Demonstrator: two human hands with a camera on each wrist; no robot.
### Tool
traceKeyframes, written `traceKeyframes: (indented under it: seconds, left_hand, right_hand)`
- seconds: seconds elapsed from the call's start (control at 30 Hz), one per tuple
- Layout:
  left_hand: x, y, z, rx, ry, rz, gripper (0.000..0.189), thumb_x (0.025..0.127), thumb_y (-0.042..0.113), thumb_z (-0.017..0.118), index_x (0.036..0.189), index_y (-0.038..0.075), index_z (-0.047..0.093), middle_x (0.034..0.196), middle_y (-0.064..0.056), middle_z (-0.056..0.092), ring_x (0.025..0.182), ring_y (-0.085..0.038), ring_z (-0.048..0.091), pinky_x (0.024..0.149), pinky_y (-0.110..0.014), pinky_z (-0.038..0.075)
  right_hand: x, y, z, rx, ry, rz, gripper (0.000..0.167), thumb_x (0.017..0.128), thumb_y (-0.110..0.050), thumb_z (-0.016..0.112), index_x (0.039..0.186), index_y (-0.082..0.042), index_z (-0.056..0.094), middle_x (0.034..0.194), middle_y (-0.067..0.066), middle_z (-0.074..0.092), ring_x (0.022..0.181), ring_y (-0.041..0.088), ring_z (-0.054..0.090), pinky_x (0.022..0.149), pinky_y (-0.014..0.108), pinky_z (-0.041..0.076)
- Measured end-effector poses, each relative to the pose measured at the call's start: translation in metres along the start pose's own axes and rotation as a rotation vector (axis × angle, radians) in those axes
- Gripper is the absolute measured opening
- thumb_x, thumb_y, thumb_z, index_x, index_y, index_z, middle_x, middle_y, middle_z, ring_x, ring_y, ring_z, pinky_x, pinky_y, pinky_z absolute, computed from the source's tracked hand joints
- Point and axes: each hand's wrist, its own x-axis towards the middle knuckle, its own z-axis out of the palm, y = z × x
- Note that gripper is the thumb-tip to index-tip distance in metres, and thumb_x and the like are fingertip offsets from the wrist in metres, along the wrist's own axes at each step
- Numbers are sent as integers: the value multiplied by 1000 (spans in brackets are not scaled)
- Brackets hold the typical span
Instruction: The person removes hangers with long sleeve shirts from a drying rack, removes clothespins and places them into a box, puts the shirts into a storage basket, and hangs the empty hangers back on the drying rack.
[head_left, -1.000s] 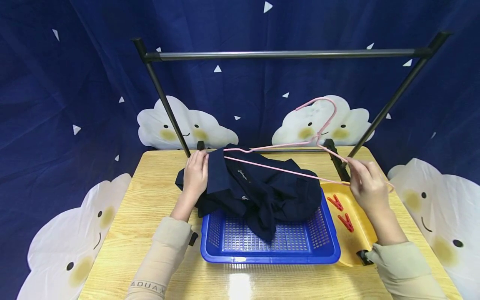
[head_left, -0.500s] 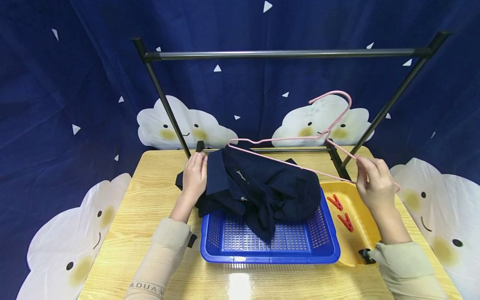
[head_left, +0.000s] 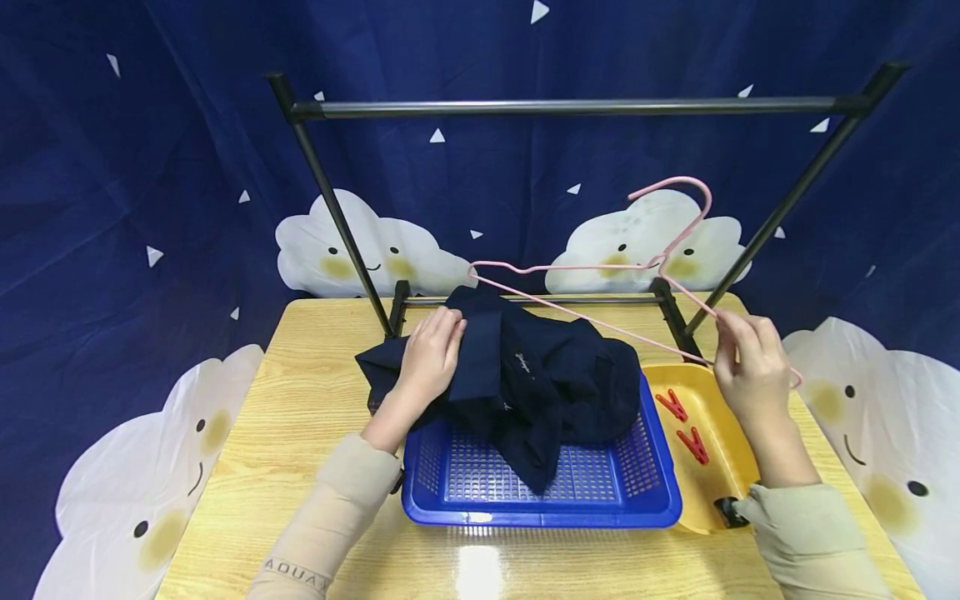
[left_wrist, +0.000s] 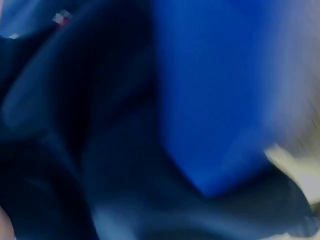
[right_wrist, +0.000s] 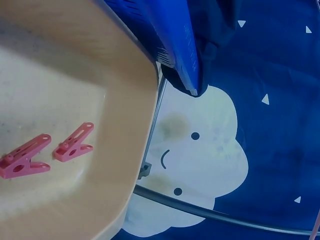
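Observation:
In the head view my left hand (head_left: pixel 433 354) grips the folded-over edge of a navy garment (head_left: pixel 577 379) with small white lettering. The garment is heaped over the back and left of a blue basket (head_left: pixel 540 518). My right hand (head_left: pixel 756 367) pinches a pink hanger (head_left: pixel 592 267) near its right end. Its hook points up, and its left end hovers above the garment's back edge. The left wrist view is blurred, with navy cloth (left_wrist: pixel 120 150) beside the basket's blue wall (left_wrist: pixel 215 100). Only a sliver of the hanger (right_wrist: pixel 315 227) appears in the right wrist view.
To the right of the basket stands a yellow tray (head_left: pixel 731 417) holding red clothes pegs (head_left: pixel 692 446) and a small black object (head_left: pixel 729 512). A black rack with a metal rail (head_left: pixel 570 107) rises behind, on the wooden table (head_left: pixel 300 400). A blue curtain hangs at the back.
My left hand has moved right and turned, pulling the garment's edge with it. The hanger has shifted right and upward in my right hand, and its left end has come away from the garment.

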Motion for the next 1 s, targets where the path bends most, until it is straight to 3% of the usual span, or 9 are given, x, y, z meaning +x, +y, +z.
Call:
traceKeyframes:
  seconds: [0.13,0.27,0.5,0.73,1.0]
  left_hand:
    - [8,15,4,-13,-61,52,13,96,13,44,94,4,54,82,-6,51,74,-23,50,66,-35,40]
    - [15,28,9,-15,-122,97,12,95,14,45,96,6,54,82,-4,51,75,-19,49,66,-31,40]
    - [21,44,26,-15,-178,146,12,95,16,46,96,8,55,82,-2,51,77,-16,50,67,-27,40]
    - [15,48,48,27,-239,179,12,96,19,46,94,11,54,81,0,49,76,-15,50,64,-25,38]
    - [2,49,70,79,-397,201,15,98,24,41,94,14,51,82,1,46,75,-14,48,65,-25,38]
  right_hand:
    - [-1,2,0,-8,-9,8,22,78,11,58,97,2,62,78,23,52,68,39,50,66,24,35]
    - [0,3,0,-24,-5,14,21,79,11,58,98,2,61,79,23,51,68,39,49,63,31,34]
    - [1,2,-1,-28,9,36,20,79,11,58,97,3,61,79,24,50,68,40,48,65,32,34]
    - [-1,4,0,-24,3,40,19,80,10,58,97,2,61,79,23,50,67,40,48,62,37,34]
    - [-3,4,2,-10,-5,46,20,79,10,58,97,2,61,79,23,51,68,39,49,63,33,33]
